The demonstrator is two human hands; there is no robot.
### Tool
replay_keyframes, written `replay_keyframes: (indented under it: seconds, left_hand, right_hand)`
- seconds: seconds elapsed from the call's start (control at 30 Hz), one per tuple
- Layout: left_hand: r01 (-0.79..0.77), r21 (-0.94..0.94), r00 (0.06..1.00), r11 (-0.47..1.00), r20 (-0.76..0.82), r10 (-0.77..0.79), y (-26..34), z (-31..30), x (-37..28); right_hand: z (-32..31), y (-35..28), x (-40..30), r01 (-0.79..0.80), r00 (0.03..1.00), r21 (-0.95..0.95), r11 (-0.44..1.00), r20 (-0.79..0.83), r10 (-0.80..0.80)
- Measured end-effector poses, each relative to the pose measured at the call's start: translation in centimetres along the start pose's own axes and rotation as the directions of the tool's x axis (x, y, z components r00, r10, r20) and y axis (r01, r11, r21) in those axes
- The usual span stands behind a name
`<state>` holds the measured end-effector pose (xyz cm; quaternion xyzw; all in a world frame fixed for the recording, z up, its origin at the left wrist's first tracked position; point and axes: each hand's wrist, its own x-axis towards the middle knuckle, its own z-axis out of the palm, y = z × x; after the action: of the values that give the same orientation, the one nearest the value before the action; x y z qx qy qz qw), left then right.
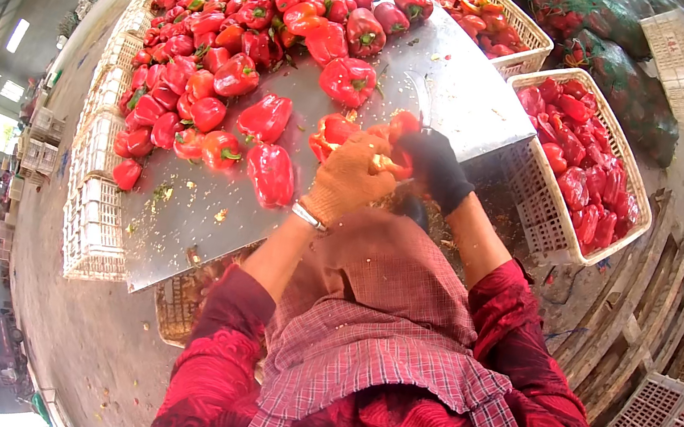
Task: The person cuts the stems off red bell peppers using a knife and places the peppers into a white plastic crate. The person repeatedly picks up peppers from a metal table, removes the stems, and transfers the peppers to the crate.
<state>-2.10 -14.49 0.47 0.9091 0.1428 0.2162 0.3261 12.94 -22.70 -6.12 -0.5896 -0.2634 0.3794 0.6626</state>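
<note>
My left hand (pixel 348 174), in an orange-brown knit glove, grips a cut-open red bell pepper (pixel 401 161), its pale inside showing. Close beside it, my right hand (pixel 437 165) wears a black glove and is closed around what looks like a curved knife (pixel 427 102), its thin blade blurred and pointing away from me. The right fingertips are partly hidden by the pepper. Another opened red pepper (pixel 332 134) lies just past my left hand on the metal table (pixel 190 225). Whole red bell peppers (pixel 270 174) lie left of my hands, and one (pixel 348 81) sits beyond them.
A large heap of red peppers (pixel 207 48) covers the table's far left. Pale plastic crates (pixel 102 200) line its left side. Two crates of peppers (pixel 594 167) (pixel 482 23) stand at the right, near green mesh sacks (pixel 627 91) and a wooden pallet (pixel 630 316).
</note>
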Motion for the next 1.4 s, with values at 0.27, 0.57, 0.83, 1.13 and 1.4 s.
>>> replay_keyframes:
  seconds: [0.27,0.57,0.83,1.13,1.4]
  left_hand:
    - [-0.001,-0.954,0.771,0.300,-0.192,-0.608,2.8,-4.9,-0.7]
    - [0.603,0.679,0.790,0.419,-0.437,-0.430,-2.7,-16.3,-18.2]
    - [0.211,0.515,0.962,0.831,-0.260,-0.083,1.1,-5.4,-7.0]
    - [0.434,-0.233,0.852,0.870,-0.207,-0.480,-6.7,-7.1,-3.6]
    - [0.361,0.000,0.932,0.933,-0.025,-0.361,0.9,-0.4,-1.3]
  right_hand:
    - [8.2,2.1,-4.9,0.239,0.970,0.093,0.967,0.026,-0.242]
    - [4.3,-1.2,-4.8,0.457,0.859,0.172,0.872,0.169,-0.484]
    - [9.4,-5.2,-7.3,-0.091,0.955,0.305,0.948,0.297,-0.004]
    - [3.3,-2.8,-6.5,-0.122,0.991,0.393,0.911,0.106,0.087]
    - [3.9,-3.4,-6.2,0.091,0.993,0.010,0.996,-0.070,-0.090]
